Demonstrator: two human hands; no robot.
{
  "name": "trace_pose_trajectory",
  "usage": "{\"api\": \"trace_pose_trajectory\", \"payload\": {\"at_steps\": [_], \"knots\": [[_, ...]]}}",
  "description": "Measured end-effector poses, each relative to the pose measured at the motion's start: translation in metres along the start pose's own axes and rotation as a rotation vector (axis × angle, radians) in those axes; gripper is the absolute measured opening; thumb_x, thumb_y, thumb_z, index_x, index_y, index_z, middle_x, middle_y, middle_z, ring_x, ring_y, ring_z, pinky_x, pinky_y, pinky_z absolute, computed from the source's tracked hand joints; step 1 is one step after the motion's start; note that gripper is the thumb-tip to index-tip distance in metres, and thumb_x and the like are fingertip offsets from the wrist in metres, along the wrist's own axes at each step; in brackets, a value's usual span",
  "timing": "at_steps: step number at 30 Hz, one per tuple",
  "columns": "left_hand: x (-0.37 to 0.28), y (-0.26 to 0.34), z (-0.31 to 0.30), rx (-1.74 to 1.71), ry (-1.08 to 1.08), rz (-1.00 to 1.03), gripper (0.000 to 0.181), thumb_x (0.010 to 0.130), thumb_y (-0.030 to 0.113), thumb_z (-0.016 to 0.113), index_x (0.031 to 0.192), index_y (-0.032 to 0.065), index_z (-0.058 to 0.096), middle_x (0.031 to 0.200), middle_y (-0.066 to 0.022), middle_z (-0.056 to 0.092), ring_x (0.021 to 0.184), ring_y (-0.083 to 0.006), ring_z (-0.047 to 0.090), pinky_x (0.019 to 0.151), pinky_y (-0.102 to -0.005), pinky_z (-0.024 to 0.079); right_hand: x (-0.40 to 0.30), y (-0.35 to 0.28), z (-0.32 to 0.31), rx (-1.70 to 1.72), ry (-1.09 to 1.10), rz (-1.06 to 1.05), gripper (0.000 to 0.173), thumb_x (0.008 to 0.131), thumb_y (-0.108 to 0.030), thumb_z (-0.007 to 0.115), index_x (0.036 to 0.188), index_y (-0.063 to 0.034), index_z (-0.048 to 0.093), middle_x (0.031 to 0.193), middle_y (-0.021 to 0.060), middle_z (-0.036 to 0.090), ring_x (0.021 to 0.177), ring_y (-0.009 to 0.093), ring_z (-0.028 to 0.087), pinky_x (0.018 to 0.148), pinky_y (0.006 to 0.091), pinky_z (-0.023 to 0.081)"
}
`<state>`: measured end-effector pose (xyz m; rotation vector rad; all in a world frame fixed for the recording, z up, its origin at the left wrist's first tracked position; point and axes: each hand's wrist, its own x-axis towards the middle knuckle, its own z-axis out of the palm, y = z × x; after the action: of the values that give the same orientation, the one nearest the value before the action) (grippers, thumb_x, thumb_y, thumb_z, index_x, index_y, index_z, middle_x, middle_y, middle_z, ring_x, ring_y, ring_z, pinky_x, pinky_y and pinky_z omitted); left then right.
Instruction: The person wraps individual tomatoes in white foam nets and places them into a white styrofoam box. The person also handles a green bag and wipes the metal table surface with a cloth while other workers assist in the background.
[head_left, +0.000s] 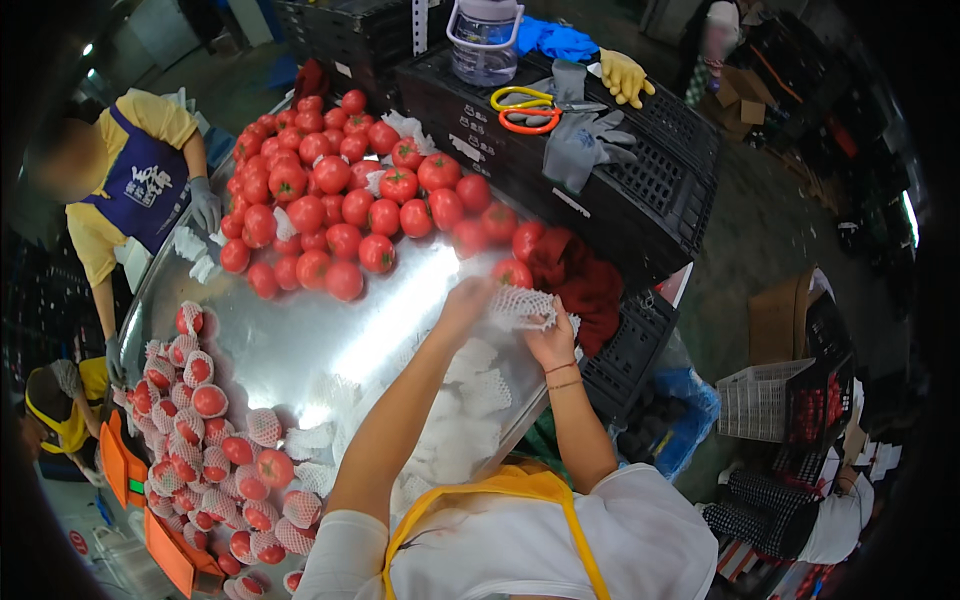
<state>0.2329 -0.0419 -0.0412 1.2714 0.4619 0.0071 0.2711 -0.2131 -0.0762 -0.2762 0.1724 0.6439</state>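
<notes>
Near the table's right edge, my right hand (551, 337) grips a white foam net sleeve (521, 306). My left hand (466, 300) is blurred at the sleeve's left end, its fingers bunched; whether it holds the sleeve is unclear. Just beyond the sleeve lies a bare red tomato (512, 273). A large heap of bare tomatoes (330, 176) covers the far side of the metal table (300, 337). At the near left is a pile of tomatoes in foam nets (187, 427). Loose white foam nets (457, 412) lie in front of me, under and beside my left forearm.
Black plastic crates (510, 150) stand beyond the table, bearing scissors (525, 109), gloves (577, 150) and a clear jug (486, 45). A dark red cloth (574, 277) lies right of my hands. Co-workers are at the left; orange scales (169, 555) stand near the pile.
</notes>
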Motion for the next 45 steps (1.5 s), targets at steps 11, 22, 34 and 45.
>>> {"api": "trace_pose_trajectory", "payload": {"at_steps": [11, 22, 34, 45], "knots": [[0.052, -0.021, 0.010, 0.906, 0.411, 0.323, 0.038, 0.087, 0.038, 0.041, 0.083, 0.0037, 0.057, 0.082, -0.0179, 0.059, 0.074, -0.0359, 0.055, 0.065, -0.0431, 0.042, 0.064, 0.036, -0.028, -1.146, 0.486, -0.654, 0.027, 0.087, -0.024, 0.050, 0.089, 0.0024, 0.054, 0.077, 0.0014, 0.053, 0.068, 0.008, 0.046, 0.064, 0.0225, 0.041], [-0.043, 0.000, -0.046, -0.334, 0.141, -0.118, 0.046, 0.092, 0.037, 0.026, 0.113, 0.0022, 0.047, 0.108, -0.0108, 0.055, 0.099, -0.0231, 0.053, 0.082, -0.0347, 0.043, 0.005, 0.075, 0.040, -1.017, 0.021, -0.118, 0.017, 0.088, -0.019, 0.050, 0.082, -0.0033, 0.050, 0.073, -0.0002, 0.050, 0.061, 0.005, 0.045, 0.055, 0.0194, 0.040], [-0.157, -0.025, -0.068, -1.136, 0.112, -0.161, 0.033, 0.085, 0.035, 0.041, 0.106, 0.0114, 0.050, 0.108, -0.0077, 0.053, 0.098, -0.0243, 0.050, 0.083, -0.0408, 0.041, -0.029, 0.131, 0.084, -1.440, -0.265, -0.034, 0.022, 0.086, -0.020, 0.052, 0.076, -0.0006, 0.051, 0.064, -0.0019, 0.048, 0.060, 0.005, 0.041, 0.053, 0.0208, 0.037], [-0.235, -0.023, -0.079, -0.799, 0.202, 0.120, 0.036, 0.087, 0.035, 0.037, 0.112, 0.0118, 0.046, 0.116, -0.0094, 0.047, 0.104, -0.0253, 0.047, 0.087, -0.0445, 0.039, -0.061, 0.172, 0.096, -1.766, -0.707, -0.305, 0.020, 0.087, -0.018, 0.043, 0.088, -0.0031, 0.056, 0.086, 0.0141, 0.057, 0.079, 0.030, 0.055, 0.069, 0.0357, 0.043]]}}
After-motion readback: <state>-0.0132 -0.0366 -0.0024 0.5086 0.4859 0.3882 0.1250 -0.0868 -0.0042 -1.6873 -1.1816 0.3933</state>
